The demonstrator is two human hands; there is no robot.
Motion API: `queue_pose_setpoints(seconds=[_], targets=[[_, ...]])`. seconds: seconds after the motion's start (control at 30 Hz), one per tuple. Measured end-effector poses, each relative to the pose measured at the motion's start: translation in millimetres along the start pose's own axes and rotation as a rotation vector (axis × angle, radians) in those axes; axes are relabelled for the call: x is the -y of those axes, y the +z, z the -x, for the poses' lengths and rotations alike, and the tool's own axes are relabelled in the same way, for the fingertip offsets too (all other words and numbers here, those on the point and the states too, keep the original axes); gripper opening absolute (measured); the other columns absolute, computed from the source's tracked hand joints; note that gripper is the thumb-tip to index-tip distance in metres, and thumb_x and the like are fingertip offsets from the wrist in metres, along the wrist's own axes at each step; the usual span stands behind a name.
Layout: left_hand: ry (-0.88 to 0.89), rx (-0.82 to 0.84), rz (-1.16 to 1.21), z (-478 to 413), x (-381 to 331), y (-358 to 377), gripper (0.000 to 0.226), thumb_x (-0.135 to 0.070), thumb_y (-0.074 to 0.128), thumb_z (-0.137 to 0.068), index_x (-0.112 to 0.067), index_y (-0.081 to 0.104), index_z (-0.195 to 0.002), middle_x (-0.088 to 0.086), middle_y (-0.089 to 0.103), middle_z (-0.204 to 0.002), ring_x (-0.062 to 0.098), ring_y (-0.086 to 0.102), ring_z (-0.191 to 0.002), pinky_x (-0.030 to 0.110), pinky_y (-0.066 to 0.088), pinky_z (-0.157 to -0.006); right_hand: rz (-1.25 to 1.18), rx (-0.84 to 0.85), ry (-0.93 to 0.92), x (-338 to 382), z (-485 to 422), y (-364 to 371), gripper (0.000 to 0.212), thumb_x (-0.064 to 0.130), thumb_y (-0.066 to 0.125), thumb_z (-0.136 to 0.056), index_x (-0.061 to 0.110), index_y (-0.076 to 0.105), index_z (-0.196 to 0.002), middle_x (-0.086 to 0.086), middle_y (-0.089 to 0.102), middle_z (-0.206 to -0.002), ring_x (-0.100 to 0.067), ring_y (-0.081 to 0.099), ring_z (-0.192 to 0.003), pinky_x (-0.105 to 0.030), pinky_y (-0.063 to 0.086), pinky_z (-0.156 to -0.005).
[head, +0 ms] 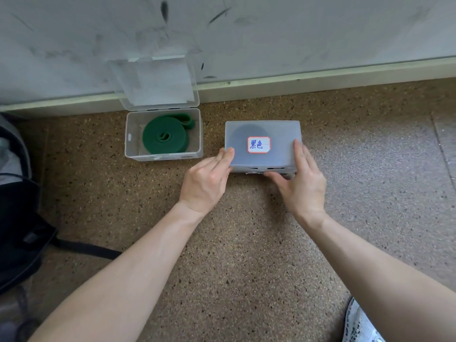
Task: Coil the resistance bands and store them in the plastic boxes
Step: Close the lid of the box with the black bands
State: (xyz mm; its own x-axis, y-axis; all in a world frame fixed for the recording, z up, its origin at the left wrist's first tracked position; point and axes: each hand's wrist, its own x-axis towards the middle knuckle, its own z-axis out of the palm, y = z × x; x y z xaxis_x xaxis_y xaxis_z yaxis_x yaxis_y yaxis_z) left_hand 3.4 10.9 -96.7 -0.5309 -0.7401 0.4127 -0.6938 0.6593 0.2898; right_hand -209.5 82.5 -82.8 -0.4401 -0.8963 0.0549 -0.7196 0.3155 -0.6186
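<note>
A clear plastic box point(128, 139) stands open by the wall, its lid point(158, 82) leaning back, with a coiled green resistance band point(164, 138) lying inside. To its right sits a frosted box point(278, 134) with its lid down, a red-bordered label point(259, 144) on top and a dark round shape showing through. My left hand point(207, 181) rests straight fingers on the lid's front left corner. My right hand point(302, 183) lays its fingers on the lid's right side and its thumb against the front wall near the latch, pinching that corner.
Both boxes stand on a speckled brown floor point(246, 243) close to a scuffed white wall with a pale baseboard point(320, 82). A dark backpack point(17, 218) with a strap lies at the left. Patterned fabric point(357, 324) shows at the bottom right.
</note>
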Motion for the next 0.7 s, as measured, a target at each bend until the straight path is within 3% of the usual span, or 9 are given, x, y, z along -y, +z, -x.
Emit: queue_pose_setpoints(seconds=[0.27, 0.5, 0.7], targets=[[-0.054, -0.036, 0.043, -3.4, -7.6, -4.5, 0.044, -0.002, 0.078, -0.077, 0.001, 0.070, -0.120, 0.022, 0.074, -0.108, 0.029, 0.076, -0.084, 0.035, 0.060, -0.071, -0.152, -0.077, 0.147, 12.4, 4.6, 14.4, 0.100, 0.028, 0.092, -0.067, 0.013, 0.041, -0.152, -0.007, 0.049, -0.149, -0.025, 0.049, -0.132, -0.019, 0.030, -0.103], [-0.132, -0.044, 0.088, -2.6, -14.6, -7.6, 0.055, -0.001, 0.085, -0.072, -0.003, 0.068, -0.124, 0.018, 0.073, -0.113, 0.027, 0.077, -0.082, 0.037, 0.061, -0.071, -0.086, -0.060, 0.193, 18.4, 2.6, 8.2, 0.104, 0.036, 0.090, -0.068, 0.023, 0.034, -0.155, 0.000, 0.043, -0.150, -0.022, 0.052, -0.128, -0.039, 0.043, -0.100], [-0.124, -0.068, 0.076, 0.6, -10.8, -0.9, 0.043, -0.005, 0.079, -0.078, -0.003, 0.071, -0.120, 0.019, 0.073, -0.111, 0.028, 0.076, -0.086, 0.040, 0.063, -0.069, -0.110, -0.113, 0.230, 21.7, 0.9, 9.1, 0.093, 0.030, 0.089, -0.069, 0.023, 0.042, -0.150, 0.004, 0.047, -0.151, -0.014, 0.047, -0.134, -0.034, 0.040, -0.099]])
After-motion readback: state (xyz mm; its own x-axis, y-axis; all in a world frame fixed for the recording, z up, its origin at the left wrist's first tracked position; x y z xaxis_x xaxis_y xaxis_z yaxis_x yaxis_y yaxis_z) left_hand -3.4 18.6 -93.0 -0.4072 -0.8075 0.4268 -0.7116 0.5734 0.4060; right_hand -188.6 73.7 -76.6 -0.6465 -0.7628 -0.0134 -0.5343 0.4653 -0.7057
